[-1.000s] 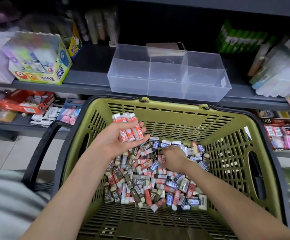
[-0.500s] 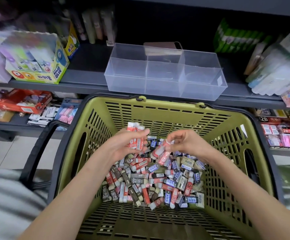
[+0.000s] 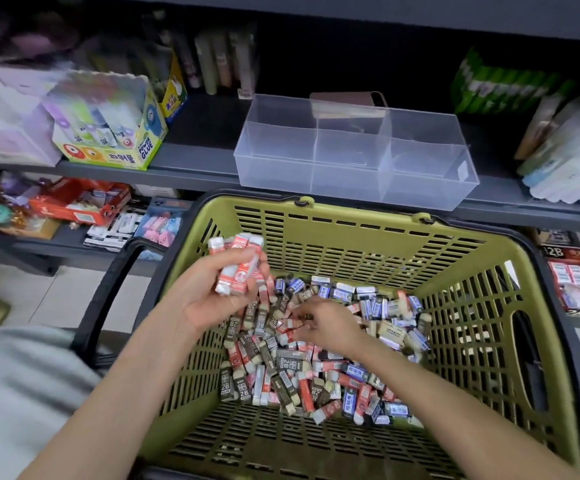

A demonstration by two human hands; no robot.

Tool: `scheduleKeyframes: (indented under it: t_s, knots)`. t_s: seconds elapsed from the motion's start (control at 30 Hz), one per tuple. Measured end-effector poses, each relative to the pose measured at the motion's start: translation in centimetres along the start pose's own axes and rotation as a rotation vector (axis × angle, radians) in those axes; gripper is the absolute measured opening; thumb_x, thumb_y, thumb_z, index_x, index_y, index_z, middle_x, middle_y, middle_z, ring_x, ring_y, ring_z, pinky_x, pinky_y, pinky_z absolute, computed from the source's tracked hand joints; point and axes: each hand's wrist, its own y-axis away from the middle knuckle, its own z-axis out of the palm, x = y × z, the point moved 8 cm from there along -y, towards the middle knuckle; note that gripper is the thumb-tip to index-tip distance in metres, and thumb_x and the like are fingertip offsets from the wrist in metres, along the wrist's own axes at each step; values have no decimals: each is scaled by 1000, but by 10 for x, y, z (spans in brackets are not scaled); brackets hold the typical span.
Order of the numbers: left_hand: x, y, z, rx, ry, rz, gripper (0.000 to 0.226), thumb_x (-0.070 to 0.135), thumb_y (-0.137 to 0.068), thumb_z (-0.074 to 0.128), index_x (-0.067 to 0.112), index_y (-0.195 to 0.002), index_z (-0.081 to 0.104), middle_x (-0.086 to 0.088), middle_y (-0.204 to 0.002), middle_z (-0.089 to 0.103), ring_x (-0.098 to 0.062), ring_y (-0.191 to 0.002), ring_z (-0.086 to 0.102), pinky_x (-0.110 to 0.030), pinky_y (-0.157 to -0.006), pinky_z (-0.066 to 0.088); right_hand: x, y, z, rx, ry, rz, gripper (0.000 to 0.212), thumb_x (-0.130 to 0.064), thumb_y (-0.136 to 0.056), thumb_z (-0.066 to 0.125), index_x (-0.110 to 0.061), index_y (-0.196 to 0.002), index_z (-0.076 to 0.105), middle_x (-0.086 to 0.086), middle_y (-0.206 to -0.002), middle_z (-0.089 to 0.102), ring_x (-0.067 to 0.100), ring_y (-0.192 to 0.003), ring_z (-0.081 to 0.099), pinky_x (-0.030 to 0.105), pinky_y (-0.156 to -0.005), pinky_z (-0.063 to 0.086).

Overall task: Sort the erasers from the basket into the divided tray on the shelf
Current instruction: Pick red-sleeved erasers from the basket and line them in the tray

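Observation:
An olive green basket (image 3: 368, 216) holds a heap of erasers (image 3: 316, 372) in red, brown and blue sleeves. My left hand (image 3: 209, 292) is raised over the basket's left side and grips a bundle of red-and-white erasers (image 3: 238, 266). My right hand (image 3: 326, 323) is down in the heap, fingers curled among red erasers; whether it holds one is hidden. The clear divided tray (image 3: 354, 150) stands on the shelf just behind the basket, with nothing visible in its compartments.
A glue box (image 3: 108, 133) stands on the shelf left of the tray, white packs (image 3: 565, 157) to its right. Lower shelves carry a red box (image 3: 77, 202) and eraser packs (image 3: 579, 282). The basket's black handle (image 3: 108, 289) hangs at left.
My right hand has passed a red eraser to the left hand's bundle and dropped back into the heap. The left hand stays raised with its bundle.

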Motion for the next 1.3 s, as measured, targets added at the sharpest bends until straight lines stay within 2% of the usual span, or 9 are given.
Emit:
scheduleKeyframes:
  t_s: [0.13,0.23,0.3,0.43,0.53,0.77,0.97,1.1,1.3]
  knots:
    - [-4,-3,-1,26,189,-14,9,5,-67,67,3,-76,64,-12,-74,62,-19,-59,64,-21,-43,53,-11,-18,31,-24,390,-146,47,-35,-78,70,-14,-119,59,6,-118,46,26,-112,43,37,-80,47]
    - [-9,-4,0,63,139,-25,5,4,-70,62,2,-69,66,-13,-73,64,-20,-59,66,-23,-43,54,-14,-21,27,-12,400,-149,42,-40,-77,70,-17,-111,64,3,-112,51,23,-107,46,33,-77,44]
    - [-10,-3,-2,104,50,8,7,0,-64,66,0,-70,69,-13,-71,67,-21,-59,67,-25,-46,55,-7,-11,6,57,36,-20,37,-41,-77,71,-14,-102,67,1,-103,59,18,-92,56,31,-72,47]
    - [-7,-3,-7,179,-146,132,43,-3,-58,72,2,-97,57,-11,-73,70,-21,-65,69,-36,-66,60,-6,24,-42,115,-1133,154,24,-35,-68,77,-14,-80,74,0,-70,67,9,-51,56,22,-46,47]
    - [-12,-6,-1,137,-193,110,49,3,-60,75,2,-106,58,-13,-91,66,-23,-75,69,-39,-70,59,-38,34,-74,43,-1400,9,25,-33,-67,77,-13,-81,72,3,-68,67,9,-52,54,18,-43,42]
    - [-19,-1,11,-50,-20,98,11,14,-64,72,9,-72,78,-9,-79,73,-20,-70,72,-33,-58,57,-74,28,-89,199,-1436,-25,21,-34,-69,69,-18,-81,67,-3,-76,69,6,-67,60,15,-59,44]
    - [-17,-2,11,-56,52,96,13,3,-63,70,5,-73,77,-14,-83,73,-23,-75,72,-35,-62,58,-82,29,-89,271,-1438,-1,33,-35,-76,66,-14,-101,71,1,-90,72,6,-78,65,13,-63,48]
    - [-15,-3,9,-31,29,126,17,9,-62,72,6,-78,76,-11,-81,73,-20,-72,72,-34,-61,58,-83,29,-99,336,-1394,-19,19,-14,-83,66,-8,-99,71,8,-95,73,11,-82,67,17,-69,52]
    - [-9,-3,8,11,-248,180,42,12,-58,73,6,-98,63,-10,-78,69,-20,-62,67,-30,-55,53,-74,34,-111,214,-1173,58,18,-14,-87,61,2,-92,68,8,-71,67,12,-59,57,18,-47,41]
